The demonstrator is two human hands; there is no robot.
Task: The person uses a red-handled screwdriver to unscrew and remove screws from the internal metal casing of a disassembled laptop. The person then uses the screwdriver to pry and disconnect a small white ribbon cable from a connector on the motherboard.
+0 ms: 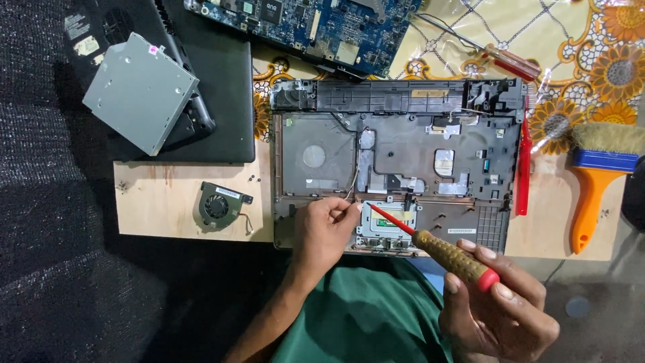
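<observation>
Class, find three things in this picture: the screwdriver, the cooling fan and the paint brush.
screwdriver (457, 259), head view, on its ribbed handle.
cooling fan (216, 206), head view, on its round hub.
paint brush (591, 195), head view, on its orange handle.

Even overhead light, sharp focus; glare on plastic cover (470, 33) top right (left edge dark), soft shadows.

Repair bench: opened laptop shell (396, 168), circuit board (316, 27)
</observation>
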